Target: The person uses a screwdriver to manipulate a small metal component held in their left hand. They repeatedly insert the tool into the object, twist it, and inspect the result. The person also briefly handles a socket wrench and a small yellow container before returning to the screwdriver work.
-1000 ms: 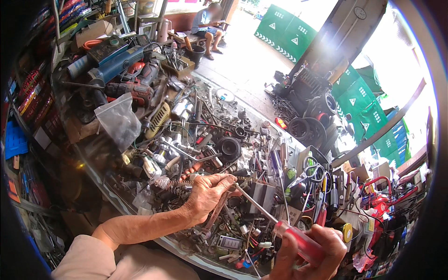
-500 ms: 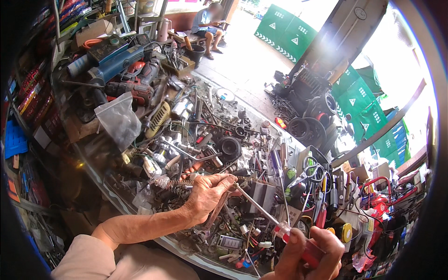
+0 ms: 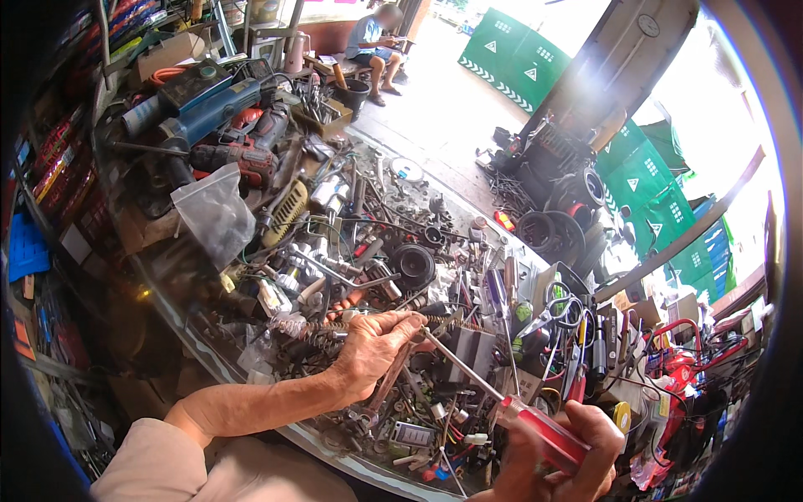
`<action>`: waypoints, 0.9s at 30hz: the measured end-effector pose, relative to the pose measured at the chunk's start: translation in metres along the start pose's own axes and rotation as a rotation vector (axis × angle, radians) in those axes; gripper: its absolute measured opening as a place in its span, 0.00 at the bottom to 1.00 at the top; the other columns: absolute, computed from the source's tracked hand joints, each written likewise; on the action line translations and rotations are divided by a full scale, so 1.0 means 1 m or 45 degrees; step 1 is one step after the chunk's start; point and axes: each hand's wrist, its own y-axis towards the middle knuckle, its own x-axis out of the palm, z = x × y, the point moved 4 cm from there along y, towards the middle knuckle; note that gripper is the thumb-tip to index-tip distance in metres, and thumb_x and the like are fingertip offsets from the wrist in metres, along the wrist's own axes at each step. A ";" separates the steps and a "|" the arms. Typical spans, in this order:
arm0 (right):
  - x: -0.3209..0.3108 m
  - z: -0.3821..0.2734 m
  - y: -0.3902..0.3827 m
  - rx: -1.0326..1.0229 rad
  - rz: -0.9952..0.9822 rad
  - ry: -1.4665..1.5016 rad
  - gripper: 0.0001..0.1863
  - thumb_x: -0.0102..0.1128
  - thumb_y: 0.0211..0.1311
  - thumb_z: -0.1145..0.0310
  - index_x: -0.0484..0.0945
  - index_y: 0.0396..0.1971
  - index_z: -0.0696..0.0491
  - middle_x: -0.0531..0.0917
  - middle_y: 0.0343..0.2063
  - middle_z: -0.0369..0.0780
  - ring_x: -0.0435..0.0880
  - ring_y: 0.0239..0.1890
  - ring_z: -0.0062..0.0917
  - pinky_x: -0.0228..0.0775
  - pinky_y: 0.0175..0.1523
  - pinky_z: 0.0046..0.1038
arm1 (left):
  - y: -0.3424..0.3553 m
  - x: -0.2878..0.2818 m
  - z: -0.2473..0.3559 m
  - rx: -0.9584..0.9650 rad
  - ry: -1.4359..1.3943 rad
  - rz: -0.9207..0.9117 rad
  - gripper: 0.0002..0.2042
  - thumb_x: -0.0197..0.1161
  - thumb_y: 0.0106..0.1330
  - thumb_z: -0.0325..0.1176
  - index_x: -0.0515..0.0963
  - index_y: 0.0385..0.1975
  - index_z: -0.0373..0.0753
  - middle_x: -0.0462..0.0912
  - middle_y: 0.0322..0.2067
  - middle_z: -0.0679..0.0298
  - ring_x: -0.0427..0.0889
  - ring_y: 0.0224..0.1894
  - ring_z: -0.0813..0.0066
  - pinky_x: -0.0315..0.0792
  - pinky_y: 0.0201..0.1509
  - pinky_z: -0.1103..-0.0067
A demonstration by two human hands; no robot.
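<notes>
Near the middle of the bench, my left hand [image 3: 375,343] pinches a small metal piece [image 3: 422,335], too small to make out clearly, beside a long coiled spring [image 3: 305,331] lying crosswise. The tip of a long screwdriver meets this piece by my fingertips. My right hand [image 3: 577,464], at lower right, is wrapped round the screwdriver's red translucent handle [image 3: 542,427], with its steel shaft [image 3: 468,374] angled up to the left. Loose metal parts and tools surround both hands.
The cluttered glass-edged bench [image 3: 180,322] holds drills [image 3: 234,159], a grinder [image 3: 209,113], a plastic bag [image 3: 212,213], scissors [image 3: 559,314] and boxes. Beyond it a person [image 3: 373,46] sits on a bench near a bucket [image 3: 353,96]; green panels [image 3: 510,58] stand at the opening.
My right fingers have shifted on the screwdriver handle, first forward over it, now lower, exposing more of the red grip. My left hand has hardly moved.
</notes>
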 end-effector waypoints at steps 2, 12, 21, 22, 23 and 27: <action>0.003 -0.001 0.004 -0.055 -0.052 0.321 0.22 0.72 0.43 0.65 0.74 0.36 0.60 0.79 0.28 0.47 0.79 0.30 0.31 0.73 0.33 0.25 | 0.000 0.000 0.001 0.000 -0.019 -0.005 0.09 0.55 0.65 0.29 0.77 0.34 0.27 0.81 0.28 0.57 0.81 0.31 0.74 0.77 0.39 0.82; -0.003 0.001 -0.004 0.037 -0.013 0.122 0.21 0.72 0.43 0.69 0.73 0.36 0.62 0.80 0.27 0.43 0.79 0.23 0.26 0.72 0.30 0.23 | -0.001 0.005 0.001 0.025 -0.002 -0.048 0.10 0.55 0.65 0.29 0.76 0.35 0.27 0.81 0.29 0.58 0.81 0.32 0.75 0.78 0.40 0.82; 0.001 0.003 -0.008 0.100 0.007 0.239 0.20 0.68 0.48 0.73 0.70 0.38 0.64 0.81 0.24 0.45 0.81 0.26 0.26 0.72 0.31 0.20 | -0.003 0.005 0.001 0.032 -0.008 -0.057 0.10 0.55 0.65 0.29 0.76 0.36 0.26 0.81 0.29 0.57 0.82 0.32 0.73 0.78 0.40 0.82; 0.002 0.002 -0.008 0.074 -0.022 0.222 0.21 0.68 0.48 0.73 0.70 0.39 0.64 0.81 0.25 0.46 0.81 0.27 0.27 0.73 0.31 0.20 | -0.002 0.004 0.001 0.021 -0.011 -0.045 0.10 0.55 0.64 0.29 0.76 0.35 0.26 0.81 0.29 0.57 0.82 0.32 0.73 0.78 0.40 0.81; 0.002 0.000 -0.006 0.047 -0.049 0.204 0.21 0.68 0.48 0.73 0.69 0.40 0.64 0.80 0.26 0.46 0.82 0.28 0.28 0.73 0.31 0.21 | -0.002 0.004 0.001 0.009 -0.015 -0.034 0.10 0.55 0.64 0.29 0.76 0.35 0.26 0.81 0.29 0.57 0.82 0.32 0.73 0.78 0.40 0.81; -0.001 -0.005 -0.003 -0.074 -0.221 0.231 0.22 0.66 0.47 0.75 0.69 0.41 0.65 0.80 0.29 0.48 0.82 0.28 0.31 0.73 0.34 0.25 | 0.000 0.001 0.000 -0.001 -0.029 -0.014 0.09 0.56 0.64 0.28 0.77 0.35 0.27 0.81 0.29 0.59 0.82 0.31 0.74 0.78 0.39 0.81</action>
